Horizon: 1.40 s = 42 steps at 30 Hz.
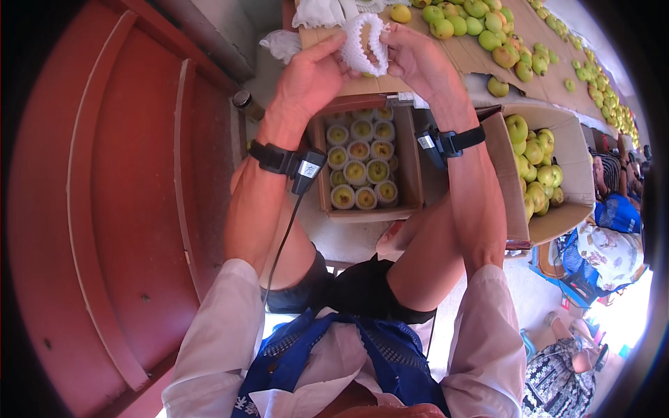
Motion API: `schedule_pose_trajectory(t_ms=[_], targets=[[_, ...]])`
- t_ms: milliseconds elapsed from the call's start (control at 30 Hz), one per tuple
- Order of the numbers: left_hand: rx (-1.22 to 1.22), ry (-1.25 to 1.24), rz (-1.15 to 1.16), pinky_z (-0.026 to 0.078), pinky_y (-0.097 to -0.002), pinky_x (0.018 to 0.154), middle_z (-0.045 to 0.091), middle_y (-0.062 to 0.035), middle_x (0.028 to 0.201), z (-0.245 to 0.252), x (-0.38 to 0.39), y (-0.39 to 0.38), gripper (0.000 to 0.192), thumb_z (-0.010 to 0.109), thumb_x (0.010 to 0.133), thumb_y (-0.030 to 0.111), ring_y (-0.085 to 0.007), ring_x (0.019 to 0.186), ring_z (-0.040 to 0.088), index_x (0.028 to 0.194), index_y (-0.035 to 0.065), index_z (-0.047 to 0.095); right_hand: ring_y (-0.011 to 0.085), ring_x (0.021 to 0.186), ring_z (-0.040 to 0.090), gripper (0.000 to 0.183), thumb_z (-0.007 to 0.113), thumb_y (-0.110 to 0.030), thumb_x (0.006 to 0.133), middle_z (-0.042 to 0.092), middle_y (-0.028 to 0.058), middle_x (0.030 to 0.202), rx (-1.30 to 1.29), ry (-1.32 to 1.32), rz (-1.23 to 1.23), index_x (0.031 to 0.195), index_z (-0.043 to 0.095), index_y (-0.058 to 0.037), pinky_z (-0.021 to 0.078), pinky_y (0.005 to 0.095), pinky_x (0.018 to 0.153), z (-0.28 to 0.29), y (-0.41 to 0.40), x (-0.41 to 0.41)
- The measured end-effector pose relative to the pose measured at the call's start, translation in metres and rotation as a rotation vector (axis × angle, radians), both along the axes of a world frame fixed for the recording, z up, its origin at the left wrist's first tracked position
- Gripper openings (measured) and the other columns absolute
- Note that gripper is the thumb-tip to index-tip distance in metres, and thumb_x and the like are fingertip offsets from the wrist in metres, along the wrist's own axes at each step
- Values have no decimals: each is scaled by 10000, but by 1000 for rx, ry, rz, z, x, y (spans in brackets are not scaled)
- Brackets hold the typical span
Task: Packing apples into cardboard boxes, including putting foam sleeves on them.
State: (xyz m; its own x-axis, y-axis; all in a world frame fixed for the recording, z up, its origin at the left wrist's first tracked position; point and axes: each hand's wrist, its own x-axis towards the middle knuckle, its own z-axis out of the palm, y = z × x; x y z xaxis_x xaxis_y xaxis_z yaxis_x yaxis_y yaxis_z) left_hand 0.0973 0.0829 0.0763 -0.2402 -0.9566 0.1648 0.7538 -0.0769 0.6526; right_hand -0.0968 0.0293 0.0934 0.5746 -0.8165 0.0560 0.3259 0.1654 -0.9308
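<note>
Both my hands hold a white foam fruit net [358,50] stretched into a ring above the cardboard-covered table edge. My left hand [316,76] grips its left side, and my right hand [415,60] pinches its right side. Part of a green fruit shows just below the net. Beyond my hands lie more foam nets [320,13] and a loose yellow apple [401,13]. Under the table edge, between my forearms, stands a cardboard box [368,215] holding several apples [355,172] in foam nets.
A cardboard box [567,219] of bare green apples [535,151] stands at the right. Many apples [491,23] lie on the cardboard-covered table [549,89]. A lidded jar [248,105] stands near a red door [130,183] at the left. Other people are at the far right.
</note>
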Motion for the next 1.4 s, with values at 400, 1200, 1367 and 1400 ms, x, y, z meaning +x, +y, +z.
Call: schedule_pose_trajectory(t_ms=[400,1200,1367,1400], targets=[[107,42,-76,494,-374,865,591,-69,1252,-6,5,-5,395,602,977,170,-202,1078,578,1342,57,503,59,805,552,154,602,-207,969,618,-18,962,94,-48,56,1063,591,-86,347,199,536,-5,-4,-7],[342,-840,474,399,-274,482,616,-49,821,-58,-22,-41,273,591,986,277,-117,614,526,999,5,585,185,749,614,343,642,-315,943,693,94,840,-454,624,-562,1031,652,16,490,331,683,-88,-52,14],[369,-982,560,416,-308,443,615,-81,748,-63,-29,-46,264,599,973,253,-149,510,533,986,-8,563,194,829,612,363,585,-307,976,687,133,883,-548,815,-602,1075,627,39,496,353,776,-100,-52,19],[368,-982,578,424,-307,448,614,-80,742,-64,-29,-47,258,599,973,247,-150,515,546,994,-8,563,197,848,614,362,576,-309,981,688,139,909,-487,768,-608,1073,629,37,496,356,789,-100,-51,19]])
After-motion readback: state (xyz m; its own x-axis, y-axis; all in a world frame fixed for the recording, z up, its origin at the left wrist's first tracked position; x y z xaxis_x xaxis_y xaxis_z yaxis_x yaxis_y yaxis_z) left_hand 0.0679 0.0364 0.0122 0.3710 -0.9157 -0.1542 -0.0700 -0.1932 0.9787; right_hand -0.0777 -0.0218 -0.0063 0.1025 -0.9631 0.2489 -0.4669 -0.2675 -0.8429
